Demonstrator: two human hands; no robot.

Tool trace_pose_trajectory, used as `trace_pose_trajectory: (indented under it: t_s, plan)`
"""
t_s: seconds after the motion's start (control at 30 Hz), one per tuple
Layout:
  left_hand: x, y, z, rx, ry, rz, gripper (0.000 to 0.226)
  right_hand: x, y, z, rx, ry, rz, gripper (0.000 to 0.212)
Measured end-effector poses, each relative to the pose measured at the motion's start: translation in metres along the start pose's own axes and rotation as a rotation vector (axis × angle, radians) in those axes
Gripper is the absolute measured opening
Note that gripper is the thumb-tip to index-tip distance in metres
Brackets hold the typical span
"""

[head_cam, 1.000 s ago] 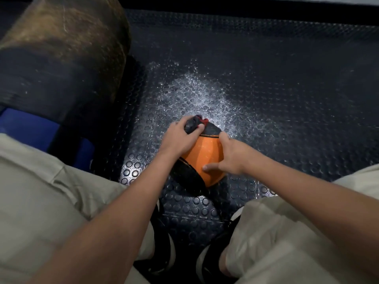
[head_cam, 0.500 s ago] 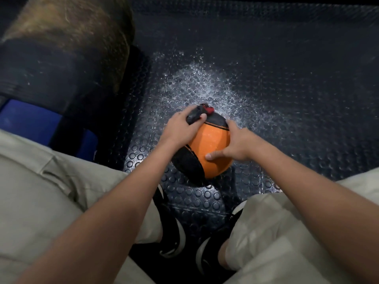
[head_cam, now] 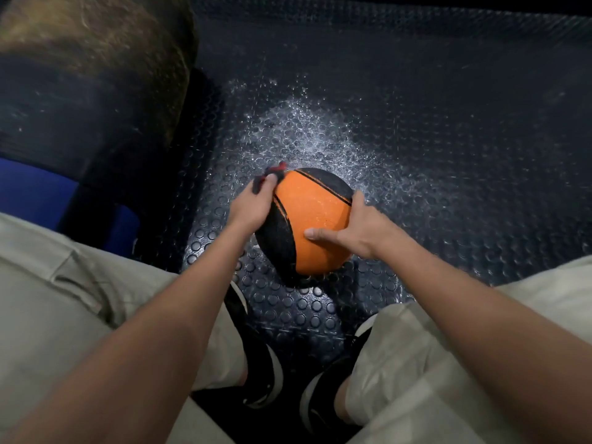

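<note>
Ball (head_cam: 315, 219), orange with black panels, was found on the studded black mat (head_cam: 448, 155), between the knees and just ahead of the black shoes (head_cam: 266, 363). It was clasped from the right by the right hand (head_cam: 362, 225), thumb laid across the orange panel, fingers curled round the far side. A dark cloth (head_cam: 272, 173) (a scrap of red showing at its tip) was pinched by the left hand (head_cam: 253, 203) and pressed against the ball's upper left edge. A glittering patch (head_cam: 304, 133) was spread over the mat just beyond.
</note>
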State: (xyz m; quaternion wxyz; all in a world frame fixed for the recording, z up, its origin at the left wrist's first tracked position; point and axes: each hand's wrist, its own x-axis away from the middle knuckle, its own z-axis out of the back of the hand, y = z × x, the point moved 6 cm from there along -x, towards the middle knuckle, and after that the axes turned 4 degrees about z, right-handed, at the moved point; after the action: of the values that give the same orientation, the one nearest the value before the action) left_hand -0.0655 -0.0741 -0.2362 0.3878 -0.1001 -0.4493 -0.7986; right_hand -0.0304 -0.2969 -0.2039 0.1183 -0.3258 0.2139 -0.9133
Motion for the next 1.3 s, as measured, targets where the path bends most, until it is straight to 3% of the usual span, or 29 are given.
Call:
trace_pose_trajectory:
  t_s: [0.1,0.27,0.5,0.6,0.7,0.8,0.9,1.03,1.1,1.17,1.23,1.3]
  plan:
    - [-0.001,-0.008,-0.004,0.081,0.028,0.047,0.053,-0.003,0.002,0.002,-0.028,-0.003,-0.024,0.126]
    - [0.009,0.041,-0.012,-0.027,-0.020,-0.226,0.043,-0.009,0.009,0.002,-0.099,-0.004,-0.095,0.130]
    - [-0.009,-0.006,-0.013,0.218,-0.006,0.062,0.039,-0.009,0.008,0.002,-0.138,0.043,-0.076,0.119]
    - [0.001,0.018,-0.013,0.158,0.021,-0.064,0.028,-0.011,0.006,0.000,-0.130,0.027,-0.082,0.119]
    - [0.010,0.044,-0.015,0.020,0.032,-0.289,0.034,-0.011,0.007,0.000,-0.133,0.029,-0.121,0.123]
    - [-0.001,0.022,-0.010,0.089,0.024,-0.160,0.032,-0.009,0.010,0.001,-0.101,0.059,-0.141,0.127]
    - [-0.004,-0.009,-0.009,0.207,0.025,0.062,0.041,-0.007,0.009,0.003,-0.045,0.085,-0.139,0.130]
    - [0.012,0.033,-0.009,0.149,0.050,-0.119,0.060,-0.009,0.002,0.009,0.104,0.151,-0.079,0.140]
    - [0.013,0.052,-0.007,0.098,0.042,-0.208,0.078,-0.013,-0.003,0.012,0.017,0.180,0.017,0.134]
    - [0.012,0.051,-0.006,0.072,0.022,-0.244,0.066,-0.017,-0.006,0.010,-0.072,0.147,0.101,0.132]
    - [0.009,0.038,-0.002,0.063,0.059,-0.257,0.039,-0.021,-0.005,0.006,-0.082,0.124,0.136,0.138]
    - [0.003,0.018,0.002,0.098,0.097,-0.173,0.025,-0.024,-0.008,0.004,-0.060,0.122,0.149,0.140]
